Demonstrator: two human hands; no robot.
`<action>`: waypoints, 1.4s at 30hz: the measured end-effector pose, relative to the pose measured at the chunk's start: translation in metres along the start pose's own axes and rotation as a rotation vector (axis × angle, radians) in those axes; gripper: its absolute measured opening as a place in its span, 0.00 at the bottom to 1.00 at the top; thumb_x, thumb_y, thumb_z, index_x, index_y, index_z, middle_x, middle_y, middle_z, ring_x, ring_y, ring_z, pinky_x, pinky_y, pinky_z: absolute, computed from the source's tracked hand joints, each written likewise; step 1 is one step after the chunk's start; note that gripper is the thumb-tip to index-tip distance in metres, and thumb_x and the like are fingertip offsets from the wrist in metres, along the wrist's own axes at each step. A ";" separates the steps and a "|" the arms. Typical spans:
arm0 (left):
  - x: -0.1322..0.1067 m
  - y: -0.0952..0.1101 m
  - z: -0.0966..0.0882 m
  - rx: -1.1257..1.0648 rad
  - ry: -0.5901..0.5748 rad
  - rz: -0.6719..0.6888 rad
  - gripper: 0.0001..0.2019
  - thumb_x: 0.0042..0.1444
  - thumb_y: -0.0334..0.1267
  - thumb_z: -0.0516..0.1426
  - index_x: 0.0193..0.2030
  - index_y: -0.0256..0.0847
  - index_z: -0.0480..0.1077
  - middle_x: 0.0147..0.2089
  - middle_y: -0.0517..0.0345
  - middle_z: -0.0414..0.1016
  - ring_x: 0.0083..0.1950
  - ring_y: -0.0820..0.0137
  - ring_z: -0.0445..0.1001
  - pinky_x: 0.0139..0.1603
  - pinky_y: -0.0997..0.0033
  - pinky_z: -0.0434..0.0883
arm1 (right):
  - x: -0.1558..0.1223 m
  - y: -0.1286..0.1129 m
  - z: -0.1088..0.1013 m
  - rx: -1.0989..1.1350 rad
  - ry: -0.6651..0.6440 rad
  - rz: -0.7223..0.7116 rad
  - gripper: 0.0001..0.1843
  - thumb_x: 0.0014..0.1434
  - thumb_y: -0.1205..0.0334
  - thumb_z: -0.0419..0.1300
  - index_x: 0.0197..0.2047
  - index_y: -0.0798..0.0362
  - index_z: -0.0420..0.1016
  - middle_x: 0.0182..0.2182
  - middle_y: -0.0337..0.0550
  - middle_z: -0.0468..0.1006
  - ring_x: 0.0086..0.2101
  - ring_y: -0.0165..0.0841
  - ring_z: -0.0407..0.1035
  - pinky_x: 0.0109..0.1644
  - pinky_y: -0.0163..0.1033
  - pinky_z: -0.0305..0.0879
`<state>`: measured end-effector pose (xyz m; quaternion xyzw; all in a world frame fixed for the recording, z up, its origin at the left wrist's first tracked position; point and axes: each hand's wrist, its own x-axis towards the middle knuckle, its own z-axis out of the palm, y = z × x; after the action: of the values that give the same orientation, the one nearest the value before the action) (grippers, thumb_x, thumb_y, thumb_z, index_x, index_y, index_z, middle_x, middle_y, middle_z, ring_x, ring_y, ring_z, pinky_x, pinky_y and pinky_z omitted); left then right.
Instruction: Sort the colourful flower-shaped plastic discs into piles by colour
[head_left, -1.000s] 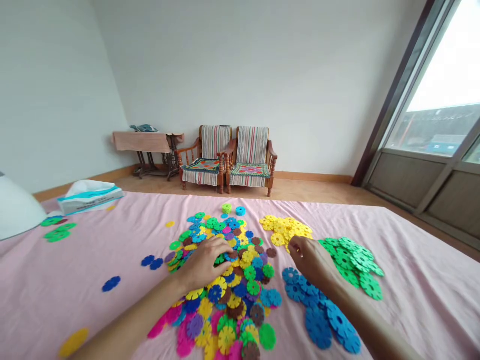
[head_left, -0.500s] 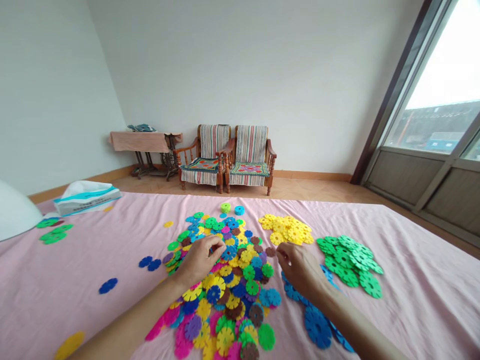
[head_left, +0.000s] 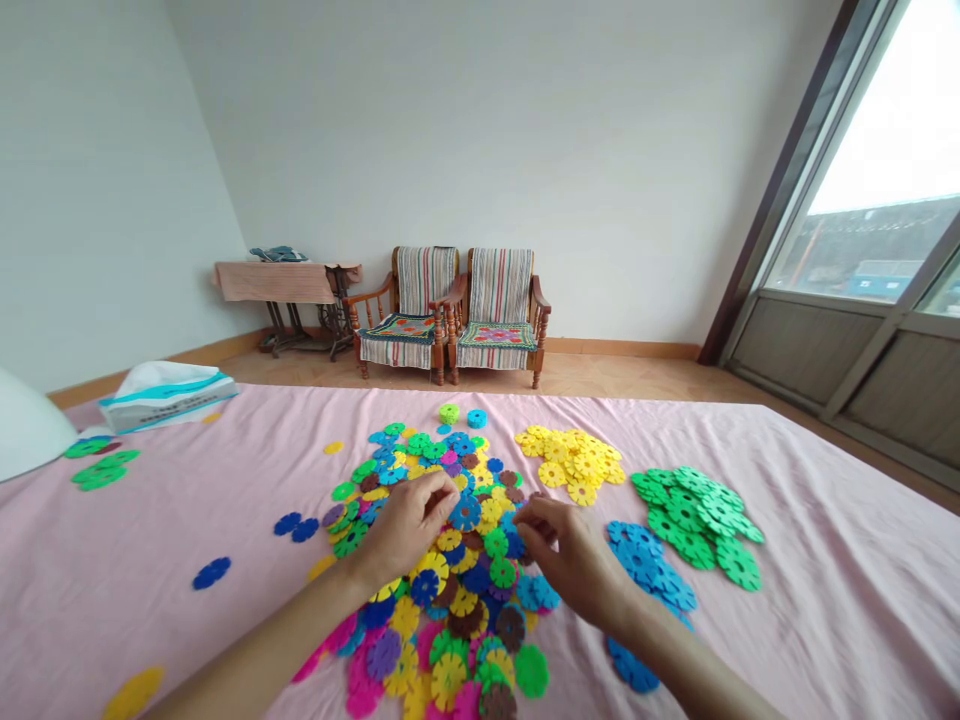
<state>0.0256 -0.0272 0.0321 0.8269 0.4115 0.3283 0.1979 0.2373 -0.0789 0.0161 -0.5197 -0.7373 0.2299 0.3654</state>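
Observation:
My left hand [head_left: 414,520] is closed over the left middle of a mixed pile of notched plastic discs [head_left: 450,682]. Thumb and forefinger press together beside a blue disc [head_left: 466,512]; whether they grip it I cannot tell. At the pile's right side my right hand [head_left: 568,556] hovers with its fingers curled in, the tips pointing left. Anything small between those fingertips is hidden. Sorted heaps of yellow discs [head_left: 577,460], blue discs [head_left: 645,570] and green discs [head_left: 694,515] lie around and beyond the right hand.
A pink cloth [head_left: 247,480] covers the table. Loose dark blue discs [head_left: 212,572] and green discs [head_left: 106,470] lie on the left, near a tissue pack [head_left: 166,400] and a white rounded object [head_left: 26,430]. Two wooden armchairs [head_left: 501,300] stand beyond the far edge.
My right hand has moved left and slightly nearer, from beside the yellow heap to over the mixed pile, uncovering more of the blue heap. My left hand has shifted slightly right.

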 end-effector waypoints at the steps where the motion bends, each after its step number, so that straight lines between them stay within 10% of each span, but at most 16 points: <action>1: -0.001 0.005 0.001 -0.043 -0.038 -0.021 0.13 0.60 0.40 0.48 0.27 0.39 0.63 0.24 0.63 0.65 0.26 0.75 0.65 0.28 0.77 0.61 | 0.000 -0.003 0.002 0.069 0.003 0.030 0.09 0.57 0.63 0.51 0.33 0.53 0.72 0.25 0.38 0.72 0.27 0.28 0.66 0.31 0.33 0.59; 10: -0.011 0.027 0.010 -0.253 -0.189 -0.081 0.14 0.59 0.44 0.49 0.28 0.39 0.66 0.23 0.63 0.67 0.22 0.76 0.67 0.24 0.78 0.63 | 0.002 -0.015 0.000 0.321 -0.049 0.066 0.07 0.54 0.63 0.55 0.33 0.55 0.72 0.23 0.36 0.70 0.25 0.25 0.63 0.28 0.31 0.59; 15: 0.001 -0.005 -0.004 -0.179 -0.022 -0.112 0.13 0.58 0.44 0.50 0.28 0.39 0.65 0.25 0.62 0.69 0.24 0.74 0.69 0.27 0.77 0.66 | 0.012 0.003 -0.045 0.063 -0.006 0.102 0.12 0.56 0.60 0.52 0.28 0.56 0.73 0.20 0.37 0.69 0.23 0.26 0.61 0.25 0.30 0.54; 21: 0.009 -0.053 -0.016 -0.078 0.034 -0.177 0.11 0.56 0.44 0.51 0.30 0.39 0.67 0.26 0.61 0.71 0.23 0.73 0.70 0.26 0.75 0.65 | 0.004 0.017 -0.098 -0.121 -0.400 0.149 0.09 0.50 0.66 0.54 0.23 0.55 0.73 0.18 0.35 0.70 0.22 0.25 0.60 0.25 0.30 0.53; 25: 0.009 -0.063 -0.019 0.004 -0.011 -0.147 0.09 0.54 0.41 0.53 0.30 0.39 0.69 0.25 0.62 0.72 0.26 0.72 0.71 0.27 0.76 0.65 | 0.001 0.022 -0.108 -0.252 -0.403 0.209 0.11 0.50 0.65 0.54 0.22 0.55 0.74 0.20 0.37 0.73 0.23 0.27 0.64 0.27 0.31 0.56; 42: 0.002 -0.052 -0.014 0.224 -0.095 0.025 0.12 0.50 0.42 0.58 0.41 0.44 0.74 0.41 0.53 0.73 0.46 0.62 0.69 0.50 0.63 0.65 | 0.007 0.020 -0.018 -0.271 -0.122 -0.090 0.10 0.55 0.70 0.49 0.27 0.54 0.69 0.26 0.38 0.71 0.28 0.27 0.64 0.32 0.31 0.55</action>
<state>-0.0116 0.0055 0.0120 0.8635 0.4256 0.2429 0.1194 0.2615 -0.0660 0.0149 -0.5156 -0.8050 0.1428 0.2564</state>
